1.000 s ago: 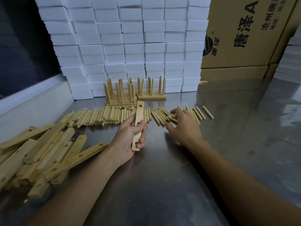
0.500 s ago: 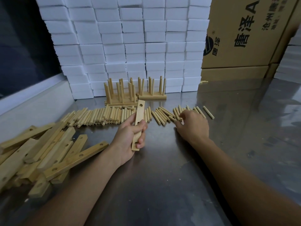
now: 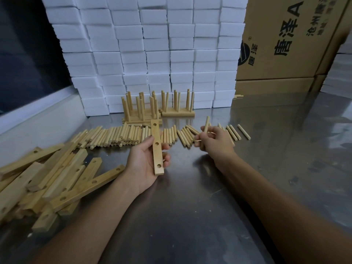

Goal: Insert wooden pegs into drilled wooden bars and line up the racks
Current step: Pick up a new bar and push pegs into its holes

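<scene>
Our left hand (image 3: 147, 161) clamps the bar (image 3: 157, 147), holes up for loading; at two o'clock, our right hand (image 3: 215, 140) pinches a peg (image 3: 205, 124) upright, ready.

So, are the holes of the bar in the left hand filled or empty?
Empty. The bar in the left hand shows three open holes; the right hand holds pegs apart from it.

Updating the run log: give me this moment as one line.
left hand: holds bar, holes empty | right hand: pinches peg | finished racks at back | next: likely peg into bar
</scene>
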Demonstrator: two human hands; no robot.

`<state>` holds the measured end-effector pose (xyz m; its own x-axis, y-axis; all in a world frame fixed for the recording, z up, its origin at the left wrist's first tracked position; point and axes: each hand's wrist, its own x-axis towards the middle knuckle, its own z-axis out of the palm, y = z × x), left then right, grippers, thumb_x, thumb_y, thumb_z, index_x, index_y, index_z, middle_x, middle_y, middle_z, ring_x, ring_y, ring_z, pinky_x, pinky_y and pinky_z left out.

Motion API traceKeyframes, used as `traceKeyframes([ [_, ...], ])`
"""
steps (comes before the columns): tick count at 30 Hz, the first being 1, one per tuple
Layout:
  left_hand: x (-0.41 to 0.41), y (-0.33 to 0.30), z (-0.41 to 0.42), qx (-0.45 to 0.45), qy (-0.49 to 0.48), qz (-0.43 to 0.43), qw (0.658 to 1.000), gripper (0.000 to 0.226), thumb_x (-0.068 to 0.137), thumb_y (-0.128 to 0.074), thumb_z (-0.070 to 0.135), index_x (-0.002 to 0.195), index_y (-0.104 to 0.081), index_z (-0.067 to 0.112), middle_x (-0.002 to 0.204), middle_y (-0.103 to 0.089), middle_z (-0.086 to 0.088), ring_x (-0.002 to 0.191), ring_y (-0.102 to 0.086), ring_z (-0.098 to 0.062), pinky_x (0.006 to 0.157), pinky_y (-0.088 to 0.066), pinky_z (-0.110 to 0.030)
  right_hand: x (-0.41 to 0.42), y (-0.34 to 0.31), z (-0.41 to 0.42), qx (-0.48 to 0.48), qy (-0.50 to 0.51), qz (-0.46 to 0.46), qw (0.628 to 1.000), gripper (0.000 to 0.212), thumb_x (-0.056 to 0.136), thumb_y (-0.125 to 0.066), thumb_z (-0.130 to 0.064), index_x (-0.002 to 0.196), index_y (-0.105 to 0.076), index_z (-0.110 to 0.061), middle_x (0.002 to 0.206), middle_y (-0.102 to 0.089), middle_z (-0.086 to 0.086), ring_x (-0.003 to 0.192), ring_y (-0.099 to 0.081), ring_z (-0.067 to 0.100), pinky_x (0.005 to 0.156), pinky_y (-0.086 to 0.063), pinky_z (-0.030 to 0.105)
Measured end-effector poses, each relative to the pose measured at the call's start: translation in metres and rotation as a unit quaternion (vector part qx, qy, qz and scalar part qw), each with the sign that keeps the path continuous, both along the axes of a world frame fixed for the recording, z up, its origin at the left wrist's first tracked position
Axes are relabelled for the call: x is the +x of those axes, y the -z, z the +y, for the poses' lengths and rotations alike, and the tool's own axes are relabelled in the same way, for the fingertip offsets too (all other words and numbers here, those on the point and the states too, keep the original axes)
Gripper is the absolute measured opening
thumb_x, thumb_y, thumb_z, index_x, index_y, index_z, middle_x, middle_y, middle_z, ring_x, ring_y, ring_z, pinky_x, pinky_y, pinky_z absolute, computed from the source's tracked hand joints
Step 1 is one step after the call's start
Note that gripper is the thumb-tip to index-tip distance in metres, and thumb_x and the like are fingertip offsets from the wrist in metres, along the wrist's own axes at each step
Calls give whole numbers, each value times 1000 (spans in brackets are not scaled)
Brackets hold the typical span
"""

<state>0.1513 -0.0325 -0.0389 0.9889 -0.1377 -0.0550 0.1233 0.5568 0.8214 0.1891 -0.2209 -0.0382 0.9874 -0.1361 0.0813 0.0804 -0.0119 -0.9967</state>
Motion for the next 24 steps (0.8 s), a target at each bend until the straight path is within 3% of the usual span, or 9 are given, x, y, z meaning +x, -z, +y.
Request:
traceKeyframes([
  [3,0,0,0,-1,-11,9,1000,33,103,-39,27,124,-57,9,73,-63,-10,57,-56,-22,50,-48,-29,-4,-5,7,187,-56,28,980,27,101,-48,1,126,-48,-10,102,-72,13,81,-75,23,66,-61,30],
  [7,-1,-1,-1,0,-18,11,1000,33,102,-38,24,124,-58,9,71,-60,-10,57,-55,-22,52,-47,-29,-3,-5,6,261,-81,40,961,55,97,-46,11,135,-37,-28,106,-72,18,88,-75,32,67,-62,37],
  [9,-1,-2,-2,1,-20,12,1000,33,102,-39,23,125,-58,9,71,-60,-10,57,-55,-22,51,-47,-29,-3,-5,4,262,-88,40,960,50,97,-50,7,131,-40,-27,98,-76,17,89,-75,34,67,-62,38],
  [14,-3,-2,-2,4,-24,12,1000,35,101,-41,22,128,-56,7,73,-60,-11,57,-56,-22,50,-48,-30,1,-1,5,242,-74,38,967,9,103,-52,-22,110,-50,-17,95,-77,16,88,-75,31,65,-61,35],
  [16,-4,-3,-2,4,-25,10,1000,34,101,-41,21,128,-55,6,73,-60,-12,57,-56,-22,49,-48,-30,2,2,5,231,-74,33,970,12,100,-57,-26,100,-59,-14,94,-77,10,88,-75,26,66,-61,32],
  [19,-4,-3,-3,13,-27,1,1000,29,101,-41,18,122,-56,6,73,-60,-12,56,-57,-23,49,-49,-30,3,3,3,159,-35,16,987,16,93,-68,-32,86,-69,-18,74,-69,-7,74,-62,11,65,-53,26],
  [22,-5,-3,-3,23,-23,-3,999,25,99,-41,16,114,-59,5,73,-61,-13,56,-59,-23,49,-51,-30,3,-1,-1,198,-59,20,978,19,97,-63,-23,93,-69,-6,67,-65,-1,57,-57,5,57,-52,20],
  [24,-5,-2,-4,22,-24,0,999,26,99,-42,16,114,-59,4,73,-61,-13,56,-59,-24,49,-51,-31,1,-2,0,197,-80,35,977,14,96,-63,-12,93,-71,-2,77,-72,6,61,-64,7,59,-55,19],
])
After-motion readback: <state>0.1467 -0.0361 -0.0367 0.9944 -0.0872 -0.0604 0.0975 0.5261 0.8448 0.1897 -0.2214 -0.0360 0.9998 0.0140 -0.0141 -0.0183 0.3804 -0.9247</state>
